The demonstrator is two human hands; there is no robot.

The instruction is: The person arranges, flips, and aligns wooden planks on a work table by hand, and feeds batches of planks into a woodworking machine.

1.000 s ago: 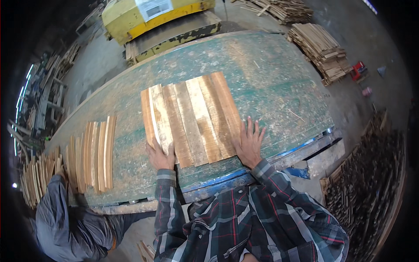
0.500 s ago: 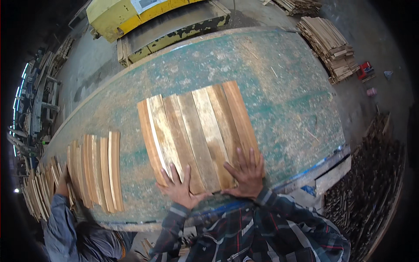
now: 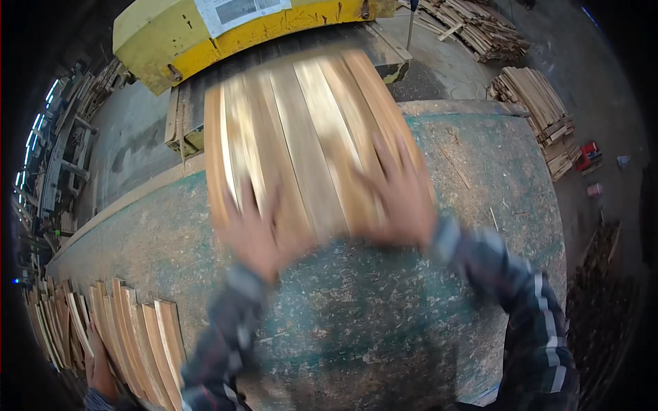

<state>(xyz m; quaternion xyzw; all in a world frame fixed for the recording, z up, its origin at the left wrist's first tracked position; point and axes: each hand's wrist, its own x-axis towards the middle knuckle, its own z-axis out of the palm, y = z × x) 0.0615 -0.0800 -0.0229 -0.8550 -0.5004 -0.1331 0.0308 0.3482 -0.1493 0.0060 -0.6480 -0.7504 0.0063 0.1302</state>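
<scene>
Several wooden boards (image 3: 312,151) lie side by side as one panel. Their near part rests on the worn green worktable (image 3: 343,308), while the far ends reach over the bed of a yellow machine (image 3: 267,35). Blurred by motion, my left hand (image 3: 257,226) is spread on the near left part of the boards. On the near right part lies my right hand (image 3: 401,198), its fingers also apart. Neither hand wraps round anything.
Narrow wooden strips (image 3: 137,335) stand in a row at the lower left, with a co-worker's hand (image 3: 98,363) among them. Wood stacks (image 3: 534,103) sit on the floor at the far right, near a red object (image 3: 588,156). Dark piled pieces (image 3: 600,301) lie right of the table.
Both my hands and the row of boards have moved forward, away from me, so the boards' far ends now reach the machine bed. My view has shifted forward too.
</scene>
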